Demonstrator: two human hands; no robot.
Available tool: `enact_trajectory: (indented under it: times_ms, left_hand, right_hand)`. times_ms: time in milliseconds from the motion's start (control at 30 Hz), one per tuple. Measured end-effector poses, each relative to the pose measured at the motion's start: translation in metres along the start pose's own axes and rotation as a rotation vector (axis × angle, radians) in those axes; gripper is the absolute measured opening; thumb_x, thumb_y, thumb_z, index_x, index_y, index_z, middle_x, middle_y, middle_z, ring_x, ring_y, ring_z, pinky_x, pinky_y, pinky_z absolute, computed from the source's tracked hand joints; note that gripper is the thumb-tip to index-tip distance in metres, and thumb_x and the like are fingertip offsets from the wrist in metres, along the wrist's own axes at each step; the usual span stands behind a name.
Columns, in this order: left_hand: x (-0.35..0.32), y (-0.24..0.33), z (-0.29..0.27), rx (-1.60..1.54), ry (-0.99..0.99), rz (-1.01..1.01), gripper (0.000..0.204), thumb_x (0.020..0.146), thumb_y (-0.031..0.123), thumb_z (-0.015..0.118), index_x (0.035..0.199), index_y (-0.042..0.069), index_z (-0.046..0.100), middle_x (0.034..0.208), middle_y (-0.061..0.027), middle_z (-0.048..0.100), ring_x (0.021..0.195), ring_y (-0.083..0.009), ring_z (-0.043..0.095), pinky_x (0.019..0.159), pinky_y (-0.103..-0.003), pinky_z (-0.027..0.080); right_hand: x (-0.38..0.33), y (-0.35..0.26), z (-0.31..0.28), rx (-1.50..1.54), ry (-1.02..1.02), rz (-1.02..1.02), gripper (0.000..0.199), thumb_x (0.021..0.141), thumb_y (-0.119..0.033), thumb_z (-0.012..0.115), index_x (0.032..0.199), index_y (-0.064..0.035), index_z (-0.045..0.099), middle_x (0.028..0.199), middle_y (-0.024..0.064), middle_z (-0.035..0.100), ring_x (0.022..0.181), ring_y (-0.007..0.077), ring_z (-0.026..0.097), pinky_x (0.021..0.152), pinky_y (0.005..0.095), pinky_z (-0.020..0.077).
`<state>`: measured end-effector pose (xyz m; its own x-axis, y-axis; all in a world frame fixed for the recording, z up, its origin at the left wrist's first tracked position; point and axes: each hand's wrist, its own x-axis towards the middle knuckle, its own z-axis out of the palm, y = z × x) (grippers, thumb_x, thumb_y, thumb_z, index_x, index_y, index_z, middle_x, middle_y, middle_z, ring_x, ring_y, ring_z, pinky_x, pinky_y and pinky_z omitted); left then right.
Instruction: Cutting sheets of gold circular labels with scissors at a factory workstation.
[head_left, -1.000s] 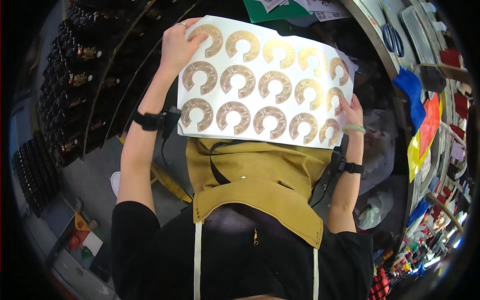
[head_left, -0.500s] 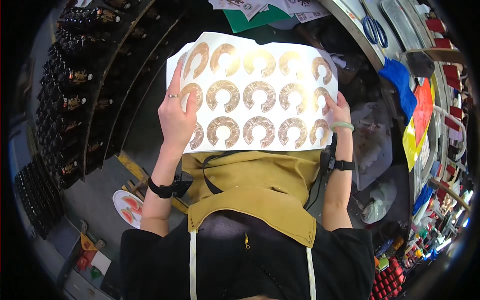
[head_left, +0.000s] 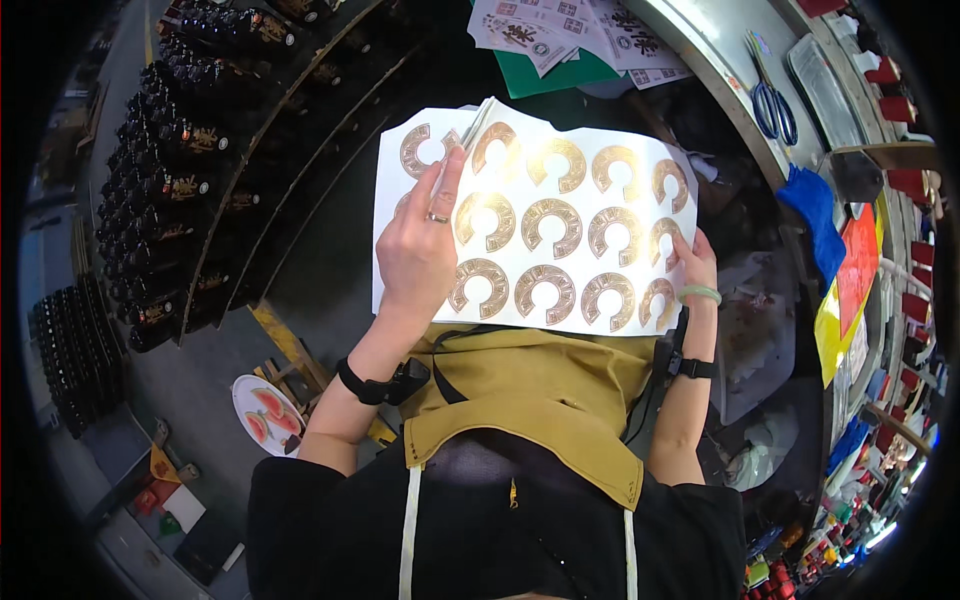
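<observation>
White sheets (head_left: 545, 230) with gold open rings, frame centre: left hand (head_left: 418, 250) pinching the upper leaves' upturned left edge, right hand (head_left: 700, 264) grasping the right edge, presumably to steady the stack.

Decent gap between sheets (head_left: 550, 230) and dark rack (head_left: 165, 190); tighter beside right hand (head_left: 698, 264), blue cloth (head_left: 813, 225) and metal bench (head_left: 722, 75) crowd it tbh.

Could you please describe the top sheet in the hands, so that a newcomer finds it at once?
Start from the mustard-coloured apron in the middle. Just above it in the picture, the left hand and right hand hold white sheets with rows of gold open rings. The top sheet is the one whose left edge curls up; a sheet beneath shows mainly at the left.
</observation>
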<state>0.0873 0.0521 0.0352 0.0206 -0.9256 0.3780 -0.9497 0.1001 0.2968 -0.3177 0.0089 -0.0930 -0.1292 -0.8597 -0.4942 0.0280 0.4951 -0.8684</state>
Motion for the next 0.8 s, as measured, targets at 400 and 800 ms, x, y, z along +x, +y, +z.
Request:
enact_trajectory:
  times_ms: [400,800]
  left_hand:
    - [0.004,0.008,-0.003,0.029,-0.029,0.017,0.057,0.082,0.003,0.064,0.135,0.019,0.054,0.116,-0.0142,0.062,0.083,-0.0294,0.067,0.069,-0.036,0.054]
    - [0.007,-0.029,-0.006,-0.076,0.11,-0.111,0.024,0.085,0.007,0.063,0.108,0.003,0.062,0.106,-0.0148,0.065,0.087,-0.0349,0.064,0.079,-0.038,0.052]
  right_hand:
    - [-0.003,-0.003,0.004,-0.001,0.023,-0.025,0.038,0.09,-0.008,0.064,0.124,0.0018,0.053,0.106,0.0055,0.066,0.089,0.0106,0.061,0.077,0.0251,0.0482]
    - [-0.002,-0.007,0.0,-0.035,-0.024,-0.03,0.028,0.088,-0.007,0.065,0.113,0.0013,0.058,0.089,0.0029,0.065,0.07,0.0081,0.057,0.062,0.0241,0.0458]
